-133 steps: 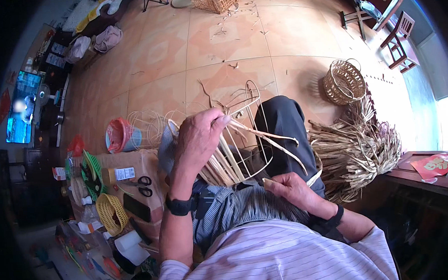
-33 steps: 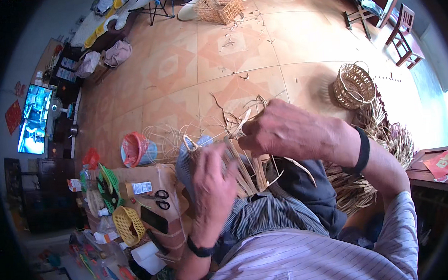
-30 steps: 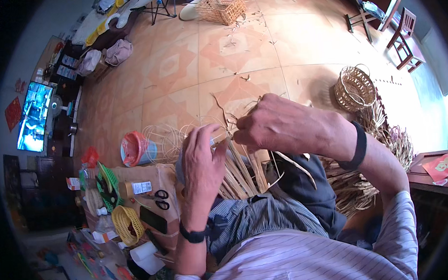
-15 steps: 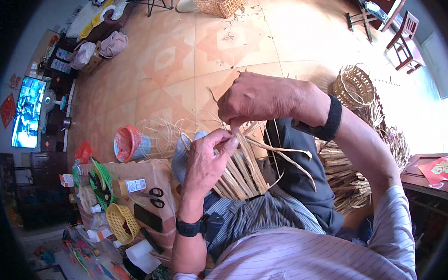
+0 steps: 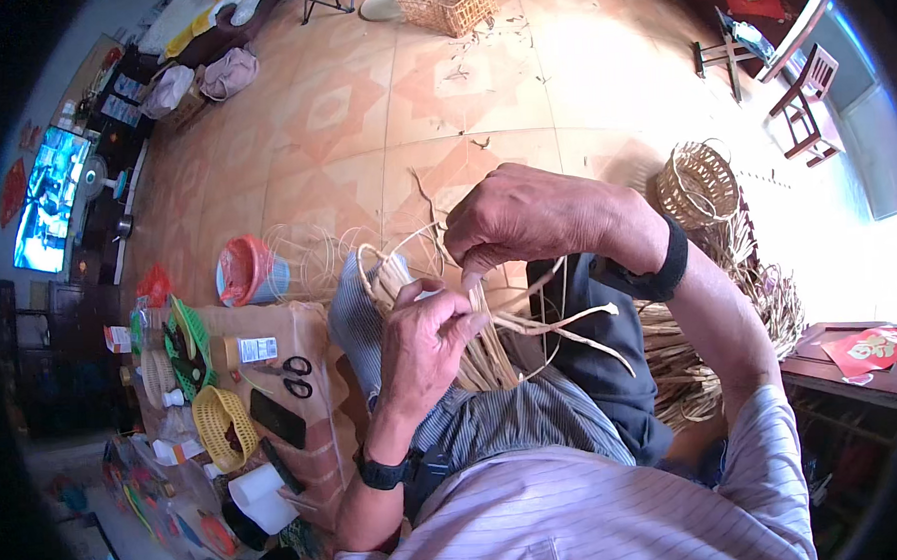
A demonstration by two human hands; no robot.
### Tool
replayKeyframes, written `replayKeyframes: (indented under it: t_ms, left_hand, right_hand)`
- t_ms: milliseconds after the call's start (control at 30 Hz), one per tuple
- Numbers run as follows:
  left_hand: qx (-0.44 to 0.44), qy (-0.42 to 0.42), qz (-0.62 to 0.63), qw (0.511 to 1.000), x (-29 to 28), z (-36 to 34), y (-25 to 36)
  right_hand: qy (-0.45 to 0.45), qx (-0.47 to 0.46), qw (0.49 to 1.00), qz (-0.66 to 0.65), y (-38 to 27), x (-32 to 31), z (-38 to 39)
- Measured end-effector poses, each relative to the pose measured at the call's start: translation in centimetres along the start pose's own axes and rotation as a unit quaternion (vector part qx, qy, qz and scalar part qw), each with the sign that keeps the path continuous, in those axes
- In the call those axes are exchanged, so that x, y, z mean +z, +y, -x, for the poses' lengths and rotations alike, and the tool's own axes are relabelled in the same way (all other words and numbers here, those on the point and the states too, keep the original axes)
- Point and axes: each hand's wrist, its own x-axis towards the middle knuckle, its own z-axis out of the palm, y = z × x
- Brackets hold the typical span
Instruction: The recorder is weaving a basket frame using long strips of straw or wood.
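A bundle of dried tan plant stalks (image 5: 489, 355) lies over my lap, with a curled loop at its far left and loose ends sticking out to the right. My left hand (image 5: 426, 343) is closed on the bundle, thumb and fingertips pressed together near its middle. Just above and to the right, my right hand (image 5: 514, 215) bends down over the stalks, its fingers pinched on a stalk that they partly hide. A thin stalk end (image 5: 424, 193) rises beside the right knuckles. The fingertips of both hands are close together.
At left, a cloth-covered table holds scissors (image 5: 297, 377), a dark phone (image 5: 276, 418) and a yellow basket (image 5: 224, 428). Behind it stands a bucket with a red bag (image 5: 253, 271). Heaped stalks (image 5: 677, 360) and a woven basket (image 5: 698, 184) lie to my right.
The bundle has shifted, and its looped far end shows more to the left of my hands. My left hand has moved slightly right and down; my right hand has come down a little.
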Motion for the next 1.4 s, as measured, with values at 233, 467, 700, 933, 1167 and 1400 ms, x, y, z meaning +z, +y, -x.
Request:
replayKeyframes:
  t_ms: [233,467,700,933,1167,1400]
  left_hand:
    - [-0.081,-0.040,0.044,0.995,0.4,2.3,-0.2]
    - [-0.030,0.001,0.031,0.999,0.7,2.8,0.4]
    - [-0.059,-0.004,0.023,0.998,1.3,2.4,0.7]
    - [-0.106,-0.056,0.082,0.989,0.6,2.1,0.2]
    - [-0.058,0.012,-0.051,0.997,2.9,2.6,2.7]
    - [-0.070,0.013,-0.020,0.997,3.5,2.3,2.6]
  right_hand:
    - [-0.099,0.065,0.991,-0.061,3.5,4.7,-0.1]
    - [-0.089,0.146,0.954,-0.246,3.3,6.6,2.0]
    - [-0.102,0.161,0.981,0.020,1.7,4.6,1.4]
    - [0.212,0.165,0.962,0.040,-10.2,8.9,7.0]
    - [0.224,0.225,0.948,0.025,-10.6,16.0,9.9]
    - [0.285,0.191,0.939,-0.033,-9.1,16.3,9.8]
